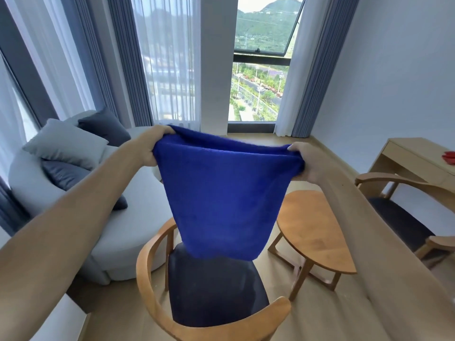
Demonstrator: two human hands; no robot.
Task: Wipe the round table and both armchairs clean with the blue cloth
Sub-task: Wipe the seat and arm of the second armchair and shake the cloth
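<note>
Two hands hold the blue cloth [221,193] up in the middle of the frame, each bunching one top corner: the left hand [154,146] pinches the corner at centre left, the right hand [306,163] grips the one at centre right. The top edge runs stretched across between them, slightly lower on the right, and the rest hangs free, touching nothing.

Straight beneath its lower hem, at bottom centre, sits the near armchair [214,291], dark seat inside a curved wooden frame. I'd judge that chair the closest surface to wipe, a plain drop away. The round table [312,230] stands just right of the hem, nearer the right hand, its top bare wood. The second armchair [403,217] is beyond it, at the right edge.

Around them: a grey sofa [49,188] with cushions at left, a desk [416,156] at far right, curtains [317,70] flanking a tall window [261,57] at top centre.
</note>
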